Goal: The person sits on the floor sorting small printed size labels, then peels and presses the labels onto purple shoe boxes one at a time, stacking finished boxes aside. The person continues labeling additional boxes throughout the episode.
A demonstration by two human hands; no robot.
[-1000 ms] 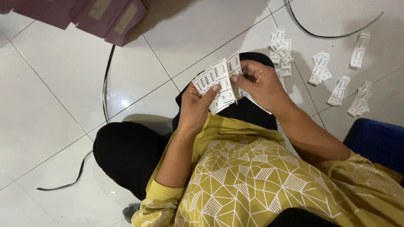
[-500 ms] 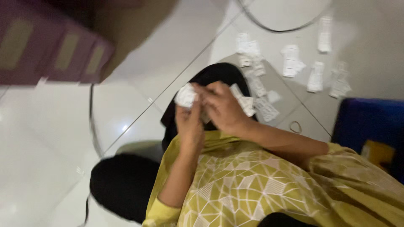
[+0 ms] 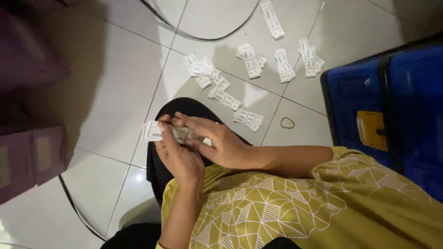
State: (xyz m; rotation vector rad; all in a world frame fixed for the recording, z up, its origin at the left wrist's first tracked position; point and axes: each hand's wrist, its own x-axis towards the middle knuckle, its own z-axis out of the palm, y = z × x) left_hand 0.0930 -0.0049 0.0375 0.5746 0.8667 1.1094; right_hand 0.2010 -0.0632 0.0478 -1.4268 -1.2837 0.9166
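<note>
Centrally, left hand (image 3: 177, 157) closed on a small stack of white paper slips (image 3: 166, 133), thumb over the top, stack lying long axis left to right above the lap. Right hand (image 3: 217, 140) laid across the same stack from the right, fingers (image 3: 189, 121) flat along its upper edge; grip narrow, pressing rather than enclosing. Both hands touching the stack, left carrying it from beneath, right nearer its right end. Beyond the hands, on the white tiled floor (image 3: 115, 92): loose clusters of similar slips (image 3: 249, 60), fanned and overlapping, well apart from the held stack. Rubber band (image 3: 287, 122) lying alone on a tile, nearer the right hand. Blue case (image 3: 406, 106) with yellow latch at far right; black cable (image 3: 207, 34) curving across the top; purple boxes (image 3: 27, 157) at far left.
</note>
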